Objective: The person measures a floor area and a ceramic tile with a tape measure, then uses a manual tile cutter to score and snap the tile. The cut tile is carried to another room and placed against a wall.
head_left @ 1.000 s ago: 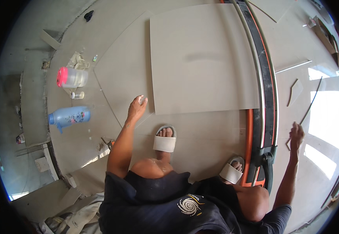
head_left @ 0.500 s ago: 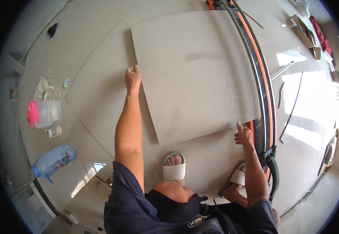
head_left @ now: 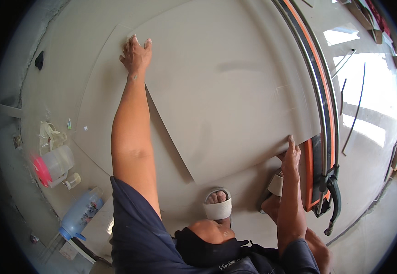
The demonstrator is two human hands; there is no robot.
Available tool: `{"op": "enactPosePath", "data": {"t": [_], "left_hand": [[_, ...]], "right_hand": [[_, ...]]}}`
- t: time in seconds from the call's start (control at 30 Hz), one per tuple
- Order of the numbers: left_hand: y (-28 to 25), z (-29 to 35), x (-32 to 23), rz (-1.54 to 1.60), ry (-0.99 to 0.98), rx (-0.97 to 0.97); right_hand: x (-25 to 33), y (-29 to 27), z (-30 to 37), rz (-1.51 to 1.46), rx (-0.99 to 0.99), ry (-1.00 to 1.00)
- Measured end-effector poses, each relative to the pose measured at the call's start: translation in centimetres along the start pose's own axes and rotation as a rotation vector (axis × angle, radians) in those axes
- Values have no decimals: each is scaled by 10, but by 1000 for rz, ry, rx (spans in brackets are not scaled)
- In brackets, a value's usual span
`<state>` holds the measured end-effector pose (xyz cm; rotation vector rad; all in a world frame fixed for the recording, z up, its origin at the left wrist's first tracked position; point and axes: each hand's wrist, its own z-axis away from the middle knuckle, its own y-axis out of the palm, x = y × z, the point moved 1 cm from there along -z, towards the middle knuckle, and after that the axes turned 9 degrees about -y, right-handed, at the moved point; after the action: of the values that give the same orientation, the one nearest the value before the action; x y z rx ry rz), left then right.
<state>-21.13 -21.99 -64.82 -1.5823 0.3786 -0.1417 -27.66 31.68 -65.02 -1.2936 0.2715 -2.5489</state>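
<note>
A large beige-grey tile [head_left: 226, 91] fills the middle of the view, its right side under the rails of a manual tile cutter [head_left: 324, 114]. A shadow along its left edge suggests that edge is off the floor. My left hand [head_left: 136, 54] is at this edge near the far corner, thumb on the face, bent fingers along the rim. At the near right corner my right hand [head_left: 290, 155] grips the front edge, thumb on top and the other fingers mostly hidden beneath. The cutter has an orange and black base and a curved black handle [head_left: 333, 201].
Left on the floor are a blue bottle [head_left: 83, 213], a pink-lidded clear jug [head_left: 54, 166] and a plastic bag [head_left: 50, 137]. Thin strips [head_left: 356, 109] lie right of the cutter. My sandalled foot [head_left: 217, 205] is just below the tile.
My left hand has slid farther along the tile's left edge toward the far corner. My right hand has closed on the near edge. The whole view has shifted.
</note>
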Motion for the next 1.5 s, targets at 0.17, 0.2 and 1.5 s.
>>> {"op": "enactPosePath", "data": {"t": [0.17,0.2,1.5], "left_hand": [[7,-35,-27,71,-251,157],[11,-37,-23,122,-353,157],[-585,193,108,1254,-984,-326]], "right_hand": [[-10,4,-2,-89,-155,112],[-10,2,-4,-144,-169,133],[449,-187,331,-529,-24,-405]]}}
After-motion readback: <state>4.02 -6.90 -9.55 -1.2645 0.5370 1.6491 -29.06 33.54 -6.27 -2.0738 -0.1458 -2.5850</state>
